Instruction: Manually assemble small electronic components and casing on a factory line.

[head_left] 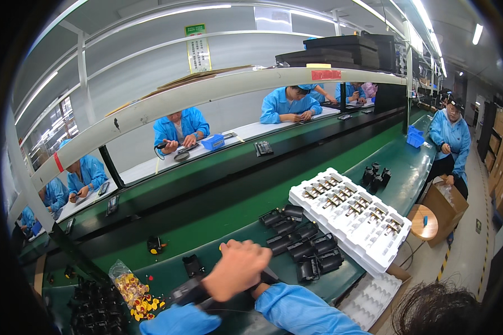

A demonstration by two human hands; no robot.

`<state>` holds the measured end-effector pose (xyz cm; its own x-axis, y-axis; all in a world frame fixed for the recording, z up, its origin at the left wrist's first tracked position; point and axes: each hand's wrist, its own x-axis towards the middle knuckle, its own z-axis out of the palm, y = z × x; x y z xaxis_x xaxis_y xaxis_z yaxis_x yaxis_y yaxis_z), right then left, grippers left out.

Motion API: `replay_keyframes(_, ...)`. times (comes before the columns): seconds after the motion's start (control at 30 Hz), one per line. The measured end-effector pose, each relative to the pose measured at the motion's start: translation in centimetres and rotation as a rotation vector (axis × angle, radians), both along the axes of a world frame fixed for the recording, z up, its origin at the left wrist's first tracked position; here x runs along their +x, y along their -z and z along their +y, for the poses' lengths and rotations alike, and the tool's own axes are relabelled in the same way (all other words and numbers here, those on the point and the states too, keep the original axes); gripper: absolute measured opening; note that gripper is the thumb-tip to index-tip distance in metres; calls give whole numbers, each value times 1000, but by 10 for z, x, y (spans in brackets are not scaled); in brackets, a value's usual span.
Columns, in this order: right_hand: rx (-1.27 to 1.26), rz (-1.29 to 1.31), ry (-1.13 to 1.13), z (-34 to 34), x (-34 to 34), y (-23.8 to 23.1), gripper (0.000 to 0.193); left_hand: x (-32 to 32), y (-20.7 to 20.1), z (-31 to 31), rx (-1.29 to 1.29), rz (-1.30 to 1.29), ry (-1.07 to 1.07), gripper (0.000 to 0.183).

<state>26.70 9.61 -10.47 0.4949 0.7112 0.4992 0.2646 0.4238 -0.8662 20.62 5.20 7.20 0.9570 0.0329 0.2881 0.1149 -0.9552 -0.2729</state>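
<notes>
My left hand (pixel 237 271) is closed over the green bench, its fingers curled together in front of my right hand. What it grips is hidden; a small bit of yellow shows by its far edge. From the lower right my right forearm (pixel 302 307), in a blue sleeve, reaches to the same spot, and the right hand's fingers are covered by the left. Just beyond my hands lies a black plastic housing (pixel 193 266). Several similar black housings (pixel 300 248) stand grouped to the right. A bag of yellow and red small parts (pixel 129 285) spills open at the left.
A white tray (pixel 369 245) of small metal parts stands on the right, with black parts (pixel 376 177) behind it. Dark parts (pixel 98 310) are heaped at the near left. A metal rail (pixel 251 78) crosses above the bench. Co-workers in blue sit opposite; another person (pixel 451 139) stands far right.
</notes>
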Motion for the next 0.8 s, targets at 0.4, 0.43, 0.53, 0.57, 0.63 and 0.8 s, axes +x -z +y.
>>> replay_keyframes(0.4,-88,-132,138,-1,-32,-5,16,35,5,34,-23,345,-88,10)
replay_keyframes(0.43,-61,-86,119,0,-30,0,16,25,-5,34,-69,322,-86,10)
replay_keyframes(0.53,148,182,48,19,-23,19,16,-3,-20,31,-67,168,23,12)
replay_keyframes(0.57,236,298,32,24,-21,30,16,-12,-25,24,-25,111,72,12)
replay_keyframes(0.63,175,262,9,6,-25,1,17,-50,-23,23,49,-16,99,13)
replay_keyframes(0.8,29,913,-771,-38,-10,-100,25,-128,21,14,54,-72,13,33)
